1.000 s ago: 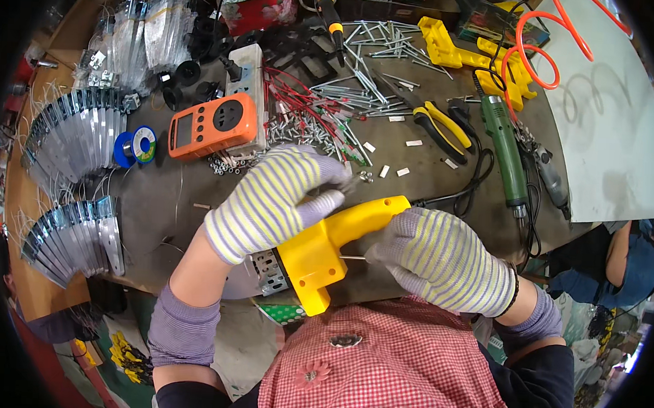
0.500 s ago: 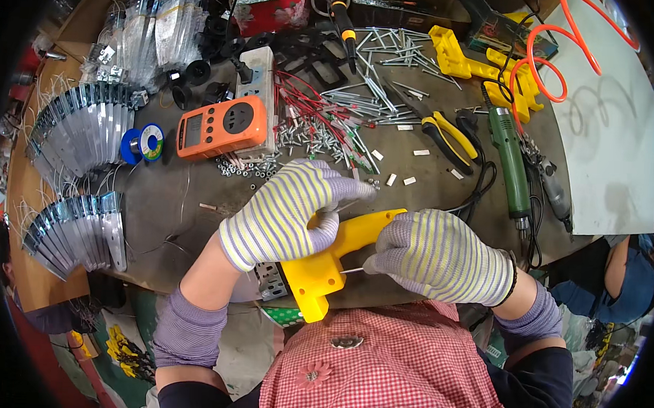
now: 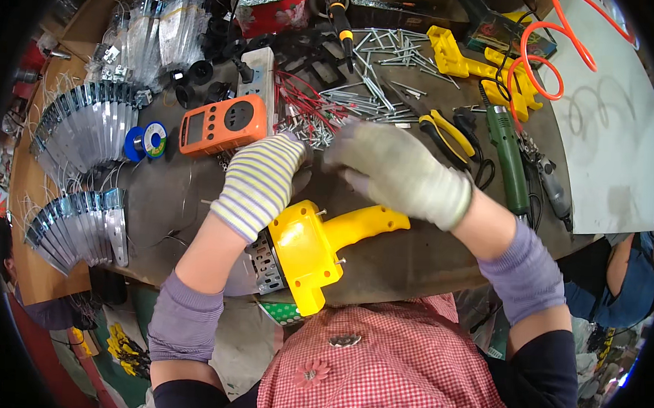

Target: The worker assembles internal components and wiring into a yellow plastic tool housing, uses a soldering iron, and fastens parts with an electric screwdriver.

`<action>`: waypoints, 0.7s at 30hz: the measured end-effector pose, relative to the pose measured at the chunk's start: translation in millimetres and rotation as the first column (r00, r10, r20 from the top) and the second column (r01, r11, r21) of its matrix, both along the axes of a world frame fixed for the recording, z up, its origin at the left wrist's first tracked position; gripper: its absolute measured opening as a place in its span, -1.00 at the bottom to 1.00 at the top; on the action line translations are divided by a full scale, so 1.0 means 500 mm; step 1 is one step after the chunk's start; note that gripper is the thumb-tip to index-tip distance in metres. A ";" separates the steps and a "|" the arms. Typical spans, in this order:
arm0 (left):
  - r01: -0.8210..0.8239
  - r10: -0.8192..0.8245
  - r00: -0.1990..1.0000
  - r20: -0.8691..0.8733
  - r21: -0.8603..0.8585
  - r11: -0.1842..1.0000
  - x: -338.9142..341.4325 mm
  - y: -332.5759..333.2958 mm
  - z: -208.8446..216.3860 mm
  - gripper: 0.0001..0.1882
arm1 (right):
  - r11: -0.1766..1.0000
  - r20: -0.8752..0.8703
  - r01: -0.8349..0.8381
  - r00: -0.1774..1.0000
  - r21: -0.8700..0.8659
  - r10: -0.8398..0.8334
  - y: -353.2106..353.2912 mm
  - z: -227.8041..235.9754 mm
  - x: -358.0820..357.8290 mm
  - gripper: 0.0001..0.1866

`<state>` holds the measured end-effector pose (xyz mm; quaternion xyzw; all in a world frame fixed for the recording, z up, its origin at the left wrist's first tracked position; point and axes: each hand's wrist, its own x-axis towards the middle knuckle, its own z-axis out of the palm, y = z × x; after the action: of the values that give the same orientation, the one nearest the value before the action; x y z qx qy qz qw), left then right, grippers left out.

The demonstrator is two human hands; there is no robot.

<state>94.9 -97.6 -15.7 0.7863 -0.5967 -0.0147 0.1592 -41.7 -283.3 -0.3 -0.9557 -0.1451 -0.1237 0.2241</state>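
Note:
A yellow plastic tool housing (image 3: pixel 303 239) with a handle lies on the table in front of me. Two screws (image 3: pixel 340 261) stick out of its holes, and a perforated metal piece (image 3: pixel 267 265) shows at its left side. Both striped work gloves are off the housing. My left hand (image 3: pixel 264 183) is beyond it, fingers bent down at the near edge of the pile of small screws (image 3: pixel 312 134); its fingertips are hidden. My right hand (image 3: pixel 401 171) reaches over the same pile from the right, its fingers smeared by motion, so what they hold is unclear.
An orange meter (image 3: pixel 224 125) and a solder spool (image 3: pixel 153 139) lie left. Fanned metal strips (image 3: pixel 82 128) line the left side. Pliers (image 3: pixel 447 136), a green electric screwdriver (image 3: pixel 508 157) and yellow housing parts (image 3: pixel 457 56) lie right. Long screws (image 3: pixel 414 51) are scattered behind.
Both hands have left the yellow housing and moved away from me to the screw pile. The housing now lies alone on the table, with screws showing in its holes.

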 end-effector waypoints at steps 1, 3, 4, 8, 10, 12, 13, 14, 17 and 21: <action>-0.051 0.051 0.999 -0.005 0.071 0.996 0.000 -0.009 -0.004 -0.79 | 0.990 -0.072 0.041 0.996 -0.133 -0.051 -0.002 -0.007 0.032 -0.81; -0.037 0.032 0.997 0.070 0.082 0.996 0.002 -0.007 -0.004 -0.79 | 0.974 -0.057 0.074 0.994 -0.212 -0.088 0.005 -0.027 0.069 -0.82; -0.025 0.012 0.990 0.141 0.097 0.995 0.002 -0.003 -0.004 -0.79 | 0.952 -0.041 0.107 0.991 -0.286 -0.123 0.010 -0.033 0.081 -0.83; 0.018 -0.024 0.998 -0.051 -0.101 0.995 0.011 0.055 0.026 -0.83 | 0.897 0.050 0.145 0.989 -0.417 -0.136 0.025 -0.051 0.112 -0.86; -0.118 0.067 0.941 -0.332 -0.135 0.984 -0.009 0.093 0.060 -0.80 | 0.897 -0.013 0.114 0.991 -0.427 -0.132 0.027 -0.047 0.126 -0.86; -0.184 0.130 0.894 -0.428 -0.086 0.979 -0.026 0.115 0.078 -0.80 | 0.903 -0.053 0.098 0.990 -0.417 -0.132 0.023 -0.052 0.136 -0.83; -0.126 0.066 0.905 -0.420 -0.116 0.985 -0.034 0.123 0.081 -0.80 | 0.904 -0.055 0.092 0.990 -0.418 -0.127 0.019 -0.056 0.135 -0.83; -0.068 0.002 0.912 -0.410 -0.147 0.987 -0.038 0.128 0.081 -0.80 | 0.924 0.008 0.109 0.993 -0.366 -0.114 0.012 -0.060 0.131 -0.84; 0.104 -0.113 0.992 -0.056 -0.149 0.983 -0.049 0.127 0.080 -0.76 | 0.942 0.029 0.084 0.996 -0.324 -0.079 -0.003 -0.062 0.127 -0.82; 0.201 -0.190 0.976 0.105 -0.100 0.975 -0.059 0.133 0.074 -0.75 | 0.942 0.081 0.076 0.995 -0.326 -0.052 -0.006 -0.054 0.116 -0.79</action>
<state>65.3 -31.2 21.1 0.7136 -0.6781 0.0398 0.1714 16.5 -286.2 -27.6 -0.9789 -0.1406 -0.1389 0.0522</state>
